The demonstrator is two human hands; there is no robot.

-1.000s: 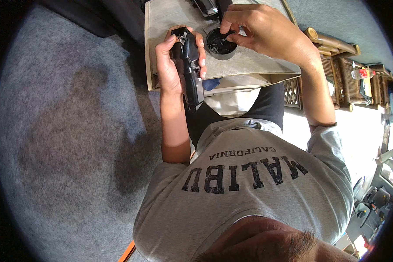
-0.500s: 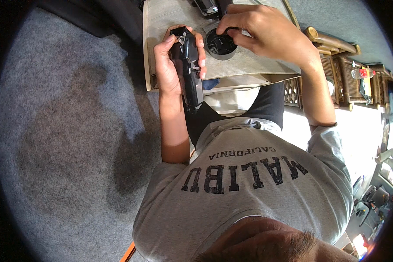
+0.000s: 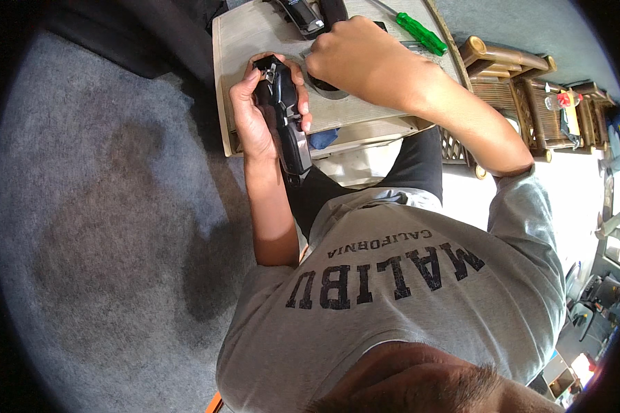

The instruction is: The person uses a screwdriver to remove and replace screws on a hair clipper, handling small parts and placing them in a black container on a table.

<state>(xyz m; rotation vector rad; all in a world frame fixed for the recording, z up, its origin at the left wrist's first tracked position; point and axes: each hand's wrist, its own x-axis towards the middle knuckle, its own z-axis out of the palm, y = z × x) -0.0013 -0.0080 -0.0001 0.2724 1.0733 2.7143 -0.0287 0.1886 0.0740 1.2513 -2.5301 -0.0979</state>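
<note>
My left hand (image 3: 249, 117) is wrapped round a black hair clipper (image 3: 287, 120), thumb on one side and fingers on the other. The clipper's head end points away from me, with a bit of bare metal showing there. Close to its right, my right hand (image 3: 355, 58) is curled with its back upward, over a round black dish (image 3: 332, 93). Its fingertips are hidden, so whatever they pinch does not show. Most of the dish is covered by that hand.
Beyond my hands, a second dark clipper (image 3: 303, 19) lies on the small wooden table (image 3: 235, 41). A green-handled screwdriver (image 3: 421, 33) is at the far right. Dark blue cloth (image 3: 324, 138) shows below the tabletop. Bamboo furniture (image 3: 508, 65) stands to the right, holding a bottle (image 3: 563, 101).
My right hand has moved left from the dish's right edge toward the clipper and now covers most of the dish. The view has shifted, bringing the screwdriver into sight. My left hand keeps its hold.
</note>
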